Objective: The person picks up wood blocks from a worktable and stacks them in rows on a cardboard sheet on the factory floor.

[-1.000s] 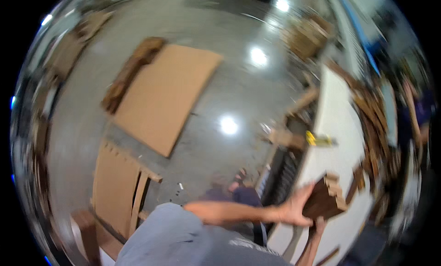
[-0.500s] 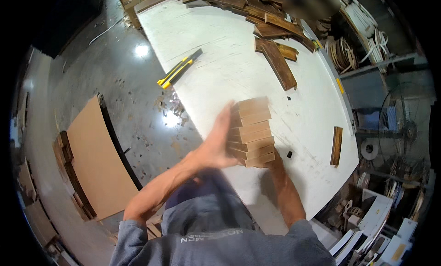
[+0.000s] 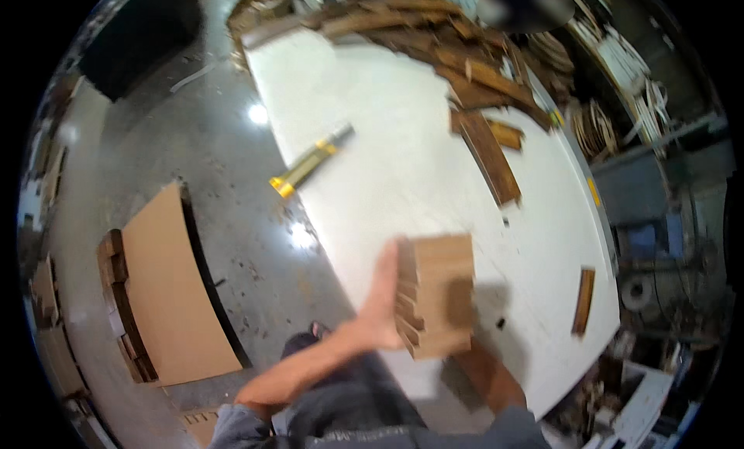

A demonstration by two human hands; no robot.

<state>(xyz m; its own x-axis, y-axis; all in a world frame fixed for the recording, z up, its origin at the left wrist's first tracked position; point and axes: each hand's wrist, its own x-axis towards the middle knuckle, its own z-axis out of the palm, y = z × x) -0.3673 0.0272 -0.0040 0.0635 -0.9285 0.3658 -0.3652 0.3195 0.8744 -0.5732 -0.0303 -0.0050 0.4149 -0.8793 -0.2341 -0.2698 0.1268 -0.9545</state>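
Note:
A stack of light brown wooden pieces (image 3: 443, 294) is held between my hands above the near part of the white table (image 3: 372, 193). My left hand (image 3: 381, 298) grips the stack's left side, thumb up along it and fingers partly hidden. Beneath its lower right end, my right hand (image 3: 463, 354) supports it; the stack hides those fingers. The right ends of the pieces line up nearly flush, while gaps show between them on the left. A yellow and black hand tool (image 3: 314, 160), blurred, lies across the table's left edge.
Dark brown wood strips (image 3: 465, 81) pile up at the far end, with one longer strip (image 3: 490, 158) nearer. A short strip (image 3: 583, 302) lies at right. A tan panel (image 3: 174, 294) stands low at left beside stacked dark wood (image 3: 124, 309). Scraps litter the floor.
The stack has come nearer to me and turned, so its right side now shows as one nearly even face. My view has shifted, and the table appears lower in it.

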